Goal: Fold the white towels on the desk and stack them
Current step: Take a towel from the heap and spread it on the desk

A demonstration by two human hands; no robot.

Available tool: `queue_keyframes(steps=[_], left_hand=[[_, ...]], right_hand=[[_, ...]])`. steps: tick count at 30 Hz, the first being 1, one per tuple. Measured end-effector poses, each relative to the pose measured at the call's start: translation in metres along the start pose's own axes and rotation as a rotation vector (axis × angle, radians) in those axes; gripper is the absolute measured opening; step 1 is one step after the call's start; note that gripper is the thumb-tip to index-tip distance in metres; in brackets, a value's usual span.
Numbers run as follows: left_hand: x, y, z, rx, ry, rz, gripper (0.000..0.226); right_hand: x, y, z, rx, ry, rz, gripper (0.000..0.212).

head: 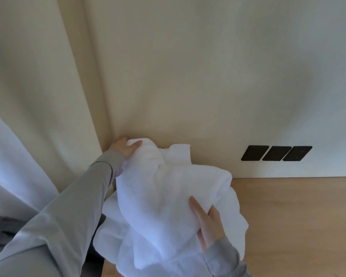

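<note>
Far left: pale curtain [18, 136] hanging in long folds, a cream panel [76, 86] beside it running down to the corner.

Grey sleeve [68, 206] stretched diagonally from the lower left up toward that corner, arm nearly straight, wrist bent slightly inward. Left hand [124, 147] at the far end of the reach, close against the wall, thumb laid over the top edge of the white towel [168, 196] and fingers curled behind it: closed on the cloth, pinching its upper left corner.

Towel bunched and crumpled, held up in a loose mass between both hands, upper part rising in front of the wall [208, 76], lower part sagging over the left end of the table [298, 216]. More white cloth [112, 232] below and left of it, hanging past the table's edge; whether a second towel or a fold of the same, cannot tell.

Right hand [208, 224] low and near the camera, coming in from the bottom edge in a matching grey cuff [224, 258], palm turned toward the towel, index finger extended flat along the cloth, remaining fingers tucked under the lower right fold: gripping the towel from beneath.

Further right: bare light wood tabletop meeting the wall, three black rectangular plates [276, 153] set in a row on the wall just above it.
</note>
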State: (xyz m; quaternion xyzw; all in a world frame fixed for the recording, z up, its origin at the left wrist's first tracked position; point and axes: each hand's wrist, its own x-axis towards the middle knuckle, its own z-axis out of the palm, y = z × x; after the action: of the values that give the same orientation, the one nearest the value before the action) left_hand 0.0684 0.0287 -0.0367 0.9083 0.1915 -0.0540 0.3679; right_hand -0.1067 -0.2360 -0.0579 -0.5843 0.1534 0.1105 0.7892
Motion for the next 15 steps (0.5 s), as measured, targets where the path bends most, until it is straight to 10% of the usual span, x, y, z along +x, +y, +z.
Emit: queue_keyframes(steps=[15], left_hand=[[-0.035,0.053,-0.034,-0.462,0.276,0.244,0.043]], right_hand=[[0.009,-0.113,-0.012,-0.076,0.208,-0.360,0.009]])
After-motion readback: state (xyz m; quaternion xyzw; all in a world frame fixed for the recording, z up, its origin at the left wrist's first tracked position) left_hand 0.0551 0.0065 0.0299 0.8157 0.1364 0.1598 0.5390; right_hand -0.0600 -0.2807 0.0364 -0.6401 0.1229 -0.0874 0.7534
